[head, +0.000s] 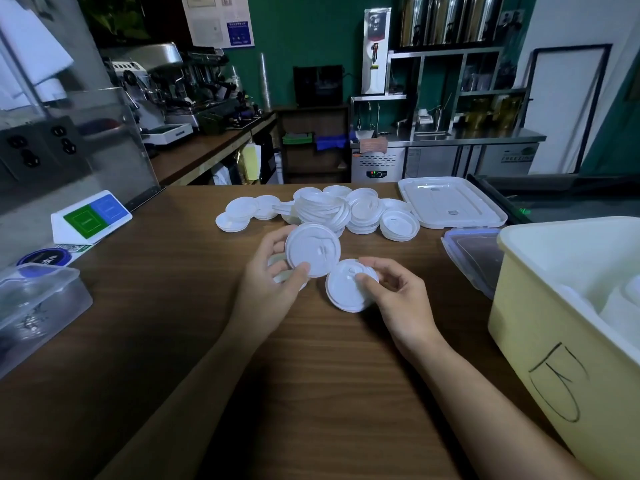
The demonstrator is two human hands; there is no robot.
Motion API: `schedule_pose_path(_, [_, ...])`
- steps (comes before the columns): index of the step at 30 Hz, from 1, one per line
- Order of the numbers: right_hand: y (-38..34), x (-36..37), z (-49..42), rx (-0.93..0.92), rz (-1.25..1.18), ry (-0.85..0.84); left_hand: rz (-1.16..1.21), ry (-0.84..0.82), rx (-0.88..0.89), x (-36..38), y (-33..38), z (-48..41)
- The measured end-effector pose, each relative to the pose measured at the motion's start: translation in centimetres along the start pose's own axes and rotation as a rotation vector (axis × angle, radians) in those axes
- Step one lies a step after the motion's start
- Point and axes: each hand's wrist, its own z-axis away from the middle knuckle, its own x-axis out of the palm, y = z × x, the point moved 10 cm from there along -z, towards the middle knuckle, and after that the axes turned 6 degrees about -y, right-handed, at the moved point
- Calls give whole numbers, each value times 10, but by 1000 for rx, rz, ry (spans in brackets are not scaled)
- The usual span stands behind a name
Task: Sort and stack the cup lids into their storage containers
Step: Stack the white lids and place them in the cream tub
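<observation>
My left hand (268, 284) holds a small stack of white cup lids (311, 249) tilted up, thumb on the front lid's lower rim, more lids behind it in the palm. My right hand (398, 296) pinches another white lid (344, 289) just to the right and below, close above the wooden table (173, 323). A loose pile of white lids (322, 209) lies beyond both hands at the table's far middle. A pale yellow tub (561, 341) with a black marker sign stands at the right; white things lie inside it.
A white tray lid (450, 202) lies at the far right beside the pile. A clear box lid with blue clips (474, 258) rests against the yellow tub. A clear plastic container (34, 299) sits at the left edge. A green and blue card stand (91, 214) is at the far left.
</observation>
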Motion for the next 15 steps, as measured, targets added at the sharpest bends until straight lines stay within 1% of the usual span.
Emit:
schedule_pose_path(2, [0, 1, 1, 8, -18, -3, 141, -56, -67, 10, -7, 2])
schedule_pose_path(4, [0, 3, 1, 18, -37, -23, 149, -92, -98, 18, -12, 4])
schedule_pose_path(6, [-1, 3, 1, 18, -58, -30, 62, -85, -116, 19, -16, 5])
schedule_pose_path(10, [3, 1, 0, 38, -110, -20, -233, -10, -115, 6, -20, 3])
schedule_pose_path(12, [3, 2, 0, 39, -105, -26, -242, -6, -162, 6, -23, 4])
schedule_pose_path(15, [5, 2, -1, 46, -87, -31, -160, -66, -215, 15, -28, 7])
